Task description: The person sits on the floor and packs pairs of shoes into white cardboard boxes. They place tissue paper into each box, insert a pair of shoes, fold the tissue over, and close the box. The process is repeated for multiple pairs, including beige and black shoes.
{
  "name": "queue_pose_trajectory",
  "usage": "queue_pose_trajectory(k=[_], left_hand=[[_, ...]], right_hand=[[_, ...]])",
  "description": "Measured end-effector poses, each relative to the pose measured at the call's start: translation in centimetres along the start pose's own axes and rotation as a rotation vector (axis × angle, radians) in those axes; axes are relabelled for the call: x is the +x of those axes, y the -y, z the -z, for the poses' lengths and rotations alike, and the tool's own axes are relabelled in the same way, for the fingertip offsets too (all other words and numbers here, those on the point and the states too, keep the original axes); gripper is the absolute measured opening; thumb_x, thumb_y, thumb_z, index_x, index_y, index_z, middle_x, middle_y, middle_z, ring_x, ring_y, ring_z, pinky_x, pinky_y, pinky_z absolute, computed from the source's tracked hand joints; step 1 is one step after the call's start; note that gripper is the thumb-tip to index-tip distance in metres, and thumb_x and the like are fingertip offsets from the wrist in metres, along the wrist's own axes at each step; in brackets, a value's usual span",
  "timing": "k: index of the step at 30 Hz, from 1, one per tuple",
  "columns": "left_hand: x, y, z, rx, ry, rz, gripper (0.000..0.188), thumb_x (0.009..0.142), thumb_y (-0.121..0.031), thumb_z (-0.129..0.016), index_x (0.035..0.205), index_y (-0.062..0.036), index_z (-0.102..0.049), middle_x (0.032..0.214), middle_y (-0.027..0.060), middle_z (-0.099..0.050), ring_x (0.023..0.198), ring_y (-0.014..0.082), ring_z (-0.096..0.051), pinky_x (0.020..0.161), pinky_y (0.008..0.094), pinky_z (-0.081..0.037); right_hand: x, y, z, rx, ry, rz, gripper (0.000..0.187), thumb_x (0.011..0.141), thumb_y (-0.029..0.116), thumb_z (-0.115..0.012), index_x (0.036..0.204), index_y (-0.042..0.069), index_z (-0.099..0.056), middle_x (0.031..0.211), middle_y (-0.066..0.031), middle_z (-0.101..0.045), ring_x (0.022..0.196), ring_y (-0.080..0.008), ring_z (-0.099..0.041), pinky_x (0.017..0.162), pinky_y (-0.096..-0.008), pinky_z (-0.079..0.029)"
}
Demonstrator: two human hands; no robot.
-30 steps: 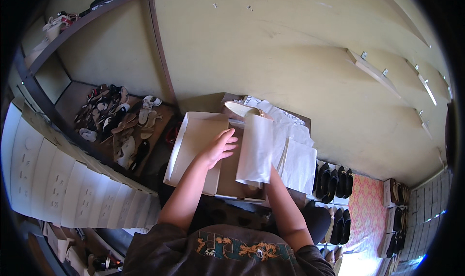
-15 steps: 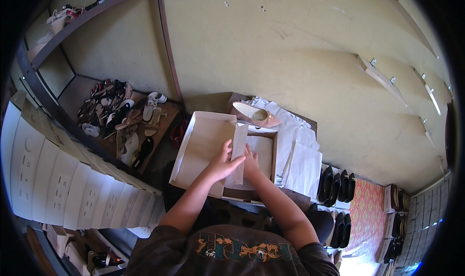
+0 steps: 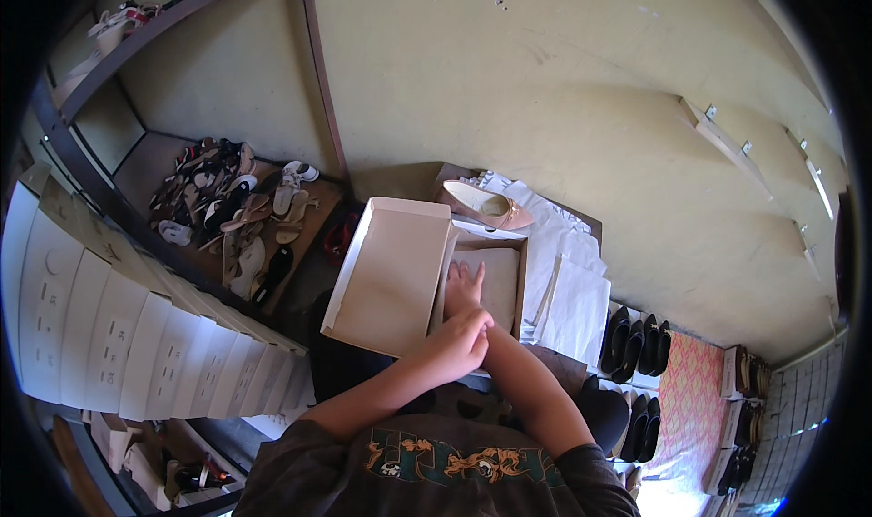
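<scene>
An open shoebox (image 3: pixel 521 290) rests before me, its pale lid (image 3: pixel 386 272) folded out to the left. Inside lies a light, flat sheet (image 3: pixel 501 281), perhaps paper. My right hand (image 3: pixel 465 285) is over the box's left inner side, fingers spread apart, palm down. Across my right wrist crosses my left hand (image 3: pixel 460 343) with its fingers curled in; what they hold, if anything, is hidden. A beige flat shoe (image 3: pixel 486 206) with a toe ornament sits just behind the box. Sheets of white paper (image 3: pixel 572 285) are piled at the box's right.
White shoeboxes (image 3: pixel 127 344) line the left side. A heap of sandals (image 3: pixel 213 195) fills a shelf at the far left. Black shoes (image 3: pixel 627 344) stand on boxes at the right, near a red patterned floor covering (image 3: pixel 695 390). A plain wall (image 3: pixel 509 90) rises behind.
The upright pale flap between my hands has gone down out of sight. My left hand has drawn back from it to my right wrist, its fingers curling. My right hand stays in the box.
</scene>
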State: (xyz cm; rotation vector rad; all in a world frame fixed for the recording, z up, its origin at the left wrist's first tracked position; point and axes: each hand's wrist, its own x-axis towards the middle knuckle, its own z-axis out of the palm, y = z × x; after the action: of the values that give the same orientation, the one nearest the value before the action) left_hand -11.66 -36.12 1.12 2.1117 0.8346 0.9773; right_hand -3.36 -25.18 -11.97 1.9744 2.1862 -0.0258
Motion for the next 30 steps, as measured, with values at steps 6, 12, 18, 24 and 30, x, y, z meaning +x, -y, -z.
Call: queue_pose_trajectory(k=[6,12,18,24,30], left_hand=[[-0.5,1.7,0.5,0.168,0.098,0.197,0.016,0.080,-0.005,-0.050,0.095,-0.0006,-0.050,0.089,0.0151,-0.055,0.082,0.0311,-0.057,0.077,0.0430,-0.045],[-0.1,1.7,0.6,0.849,0.623,0.042,0.019,0.076,-0.023,-0.056,0.078,-0.0071,-0.066,0.090,0.0057,-0.058,0.105,0.0265,-0.049,0.093,0.0729,-0.006],[-0.4,3.7,1.7,0.970,0.712,0.155,0.025,0.076,-0.030,-0.055,0.076,-0.0109,-0.070,0.101,0.0087,-0.058,0.119,0.0312,-0.039,0.093,0.0732,0.007],[-0.6,3.4,2.6,0.829,0.458,0.080,0.025,0.077,-0.029,-0.054,0.091,-0.0125,-0.067,0.119,0.0082,-0.050,0.122,0.0268,-0.038,0.092,0.0738,-0.001],[3.7,3.7,5.8,0.362,0.238,0.202,0.028,0.083,-0.024,-0.051,0.107,-0.0112,-0.060,0.128,0.0095,-0.046,0.112,0.0263,-0.048,0.099,0.0579,-0.020]], right_hand=[[-0.9,-1.9,5.0,0.216,0.019,0.080,0.037,0.083,0.022,-0.046,0.116,0.007,-0.051,0.131,-0.0078,-0.042,0.127,-0.0218,-0.034,0.103,-0.0629,-0.008],[-0.8,-3.3,6.9,0.347,-0.027,0.137,0.039,0.078,0.031,-0.055,0.111,0.010,-0.054,0.118,-0.0078,-0.053,0.113,-0.0249,-0.049,0.100,-0.0653,-0.014],[-0.3,-3.7,4.7,0.310,0.008,0.141,0.043,0.078,0.035,-0.055,0.114,0.011,-0.052,0.121,-0.0074,-0.052,0.113,-0.0249,-0.050,0.098,-0.0681,-0.012],[0.7,-5.2,5.8,0.415,-0.095,0.228,0.041,0.078,0.035,-0.056,0.111,0.011,-0.055,0.114,-0.0118,-0.056,0.108,-0.0273,-0.053,0.097,-0.0590,-0.026],[4.8,-10.2,10.7,0.881,-0.427,0.212,0.021,0.077,0.024,-0.056,0.086,0.007,-0.065,0.088,-0.0140,-0.063,0.090,-0.0335,-0.059,0.080,-0.0360,-0.046]])
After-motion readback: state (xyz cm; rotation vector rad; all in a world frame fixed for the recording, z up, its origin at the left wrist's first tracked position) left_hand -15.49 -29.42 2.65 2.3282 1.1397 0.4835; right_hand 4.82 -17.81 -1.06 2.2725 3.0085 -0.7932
